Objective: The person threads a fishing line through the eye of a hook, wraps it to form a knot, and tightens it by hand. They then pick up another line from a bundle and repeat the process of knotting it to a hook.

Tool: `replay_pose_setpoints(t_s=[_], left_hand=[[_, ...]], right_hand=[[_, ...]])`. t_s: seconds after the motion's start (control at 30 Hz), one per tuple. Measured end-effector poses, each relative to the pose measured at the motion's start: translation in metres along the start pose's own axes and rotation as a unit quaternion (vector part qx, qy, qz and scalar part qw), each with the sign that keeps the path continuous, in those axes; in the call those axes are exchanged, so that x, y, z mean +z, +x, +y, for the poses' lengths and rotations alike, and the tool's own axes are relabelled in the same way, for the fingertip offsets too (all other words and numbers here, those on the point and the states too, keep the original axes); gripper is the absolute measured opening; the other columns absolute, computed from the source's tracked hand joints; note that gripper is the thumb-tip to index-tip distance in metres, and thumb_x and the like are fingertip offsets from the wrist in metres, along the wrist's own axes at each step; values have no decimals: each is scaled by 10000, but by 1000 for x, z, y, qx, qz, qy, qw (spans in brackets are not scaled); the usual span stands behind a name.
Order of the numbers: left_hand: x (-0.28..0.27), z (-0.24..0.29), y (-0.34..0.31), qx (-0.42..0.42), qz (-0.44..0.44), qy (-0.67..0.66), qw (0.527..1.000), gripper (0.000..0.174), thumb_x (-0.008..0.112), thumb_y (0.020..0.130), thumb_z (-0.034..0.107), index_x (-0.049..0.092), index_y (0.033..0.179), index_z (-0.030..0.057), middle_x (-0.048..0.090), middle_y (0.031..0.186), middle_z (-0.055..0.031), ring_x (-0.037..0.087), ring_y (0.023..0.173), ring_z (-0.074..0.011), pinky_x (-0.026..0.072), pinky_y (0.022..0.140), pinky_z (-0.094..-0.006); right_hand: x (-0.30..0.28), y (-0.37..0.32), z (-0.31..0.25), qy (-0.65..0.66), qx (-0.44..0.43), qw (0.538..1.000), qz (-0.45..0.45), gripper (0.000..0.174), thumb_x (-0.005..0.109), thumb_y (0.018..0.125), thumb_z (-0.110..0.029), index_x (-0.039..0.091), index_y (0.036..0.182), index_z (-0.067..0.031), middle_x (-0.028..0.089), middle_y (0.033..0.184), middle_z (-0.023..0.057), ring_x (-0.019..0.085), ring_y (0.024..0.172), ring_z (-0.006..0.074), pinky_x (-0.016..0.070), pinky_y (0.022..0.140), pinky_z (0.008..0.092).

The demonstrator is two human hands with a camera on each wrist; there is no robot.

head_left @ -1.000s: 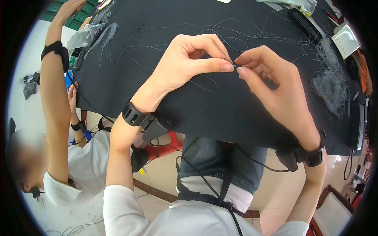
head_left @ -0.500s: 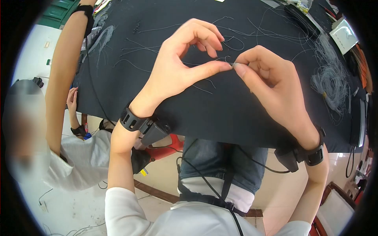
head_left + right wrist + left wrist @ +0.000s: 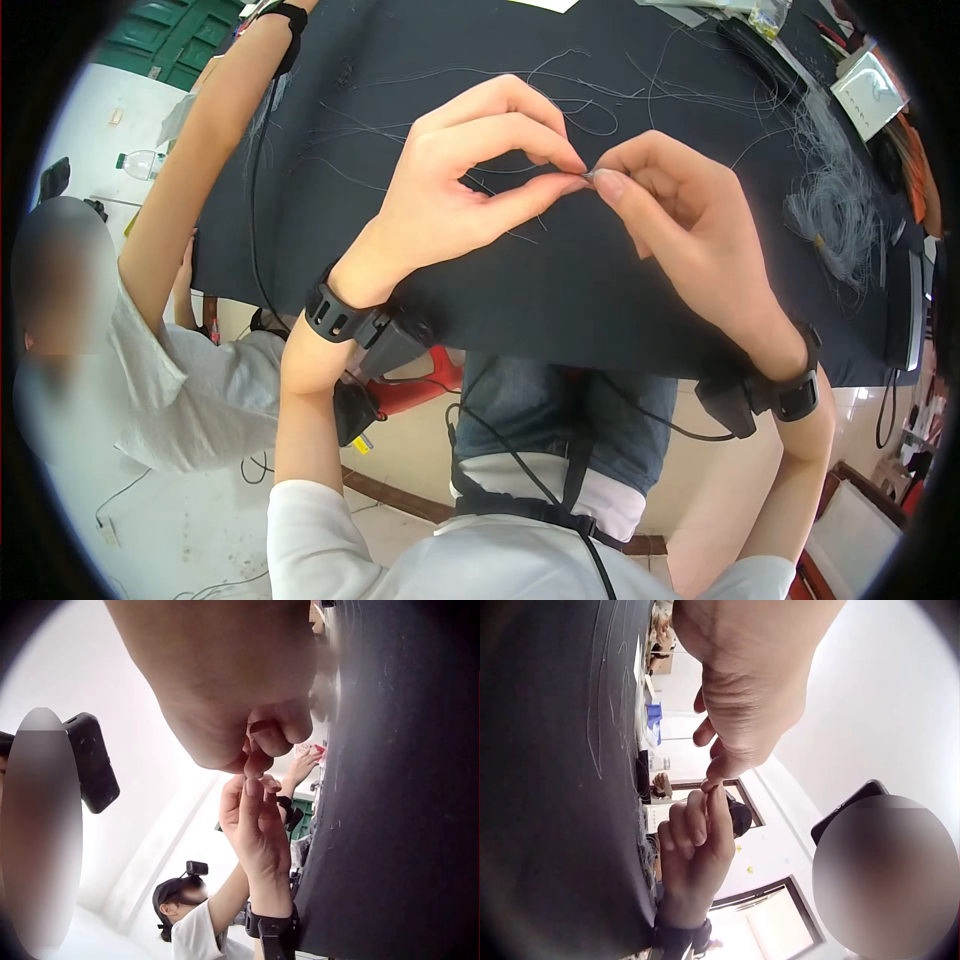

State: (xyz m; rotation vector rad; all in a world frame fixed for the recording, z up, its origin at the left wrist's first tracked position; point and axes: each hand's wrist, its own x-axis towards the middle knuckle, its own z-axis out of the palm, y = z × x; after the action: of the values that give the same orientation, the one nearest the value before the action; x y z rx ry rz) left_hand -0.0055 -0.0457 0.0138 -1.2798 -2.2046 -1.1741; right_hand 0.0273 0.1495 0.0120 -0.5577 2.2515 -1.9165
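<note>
My right hand (image 3: 700,220) pinches a short bit of thin grey line (image 3: 588,176) between thumb and index finger, its other fingers curled in. From the other side my left hand (image 3: 440,190) brings thumb and index finger together on the same line, fingertips right beside the right hand's. Both hands are raised above the black-covered table (image 3: 560,290). In the right wrist view the left hand (image 3: 255,825) meets the right fingertips, which mostly hide the line. Loose strands (image 3: 600,125) of similar line lie on the cloth beyond the hands.
A large coiled bundle of line (image 3: 835,225) lies at the table's right side, near a white box (image 3: 868,95). At the left, another person's arm (image 3: 195,170) reaches over the table edge, with a black cable (image 3: 254,200) hanging nearby.
My left fingers parted from the thumb, lifting away, then came back down to pinch at the line. The right hand kept its pinch. The other person's arm swung right.
</note>
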Motion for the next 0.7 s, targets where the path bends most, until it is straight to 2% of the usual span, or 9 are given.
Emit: replay_pose_setpoints(t_s=[0.27,0.37,0.47,0.7], left_hand=[[0,-2,-2,-11,9,-9,1000,169,669,645,-70,639,789,14,588,807,-76,565,724,-151,439,632,-234],[0,-2,-1,-5,8,-7,1000,171,669,642,-70,641,788,15,588,799,-73,565,716,-147,439,624,-233],[2,-2,-1,-11,12,7,1000,145,696,645,-10,651,768,52,583,784,-37,573,690,-143,460,601,-235],[4,-2,-1,-2,-8,11,1000,141,673,640,-45,637,760,21,588,782,-61,567,698,-150,439,611,-238]], right_hand=[[-1,0,3,-29,-28,999,7,128,563,847,-94,568,836,33,518,583,-2,416,515,9,312,449,176],[-1,1,5,-15,-26,999,12,115,563,833,-85,565,823,30,501,554,-1,401,491,13,297,437,186],[-3,2,8,-43,-29,999,10,101,562,812,-76,556,800,24,464,515,-1,372,458,20,275,421,200],[-4,4,15,-67,-68,995,11,89,560,790,-65,537,769,18,419,492,-5,337,440,30,262,413,210]])
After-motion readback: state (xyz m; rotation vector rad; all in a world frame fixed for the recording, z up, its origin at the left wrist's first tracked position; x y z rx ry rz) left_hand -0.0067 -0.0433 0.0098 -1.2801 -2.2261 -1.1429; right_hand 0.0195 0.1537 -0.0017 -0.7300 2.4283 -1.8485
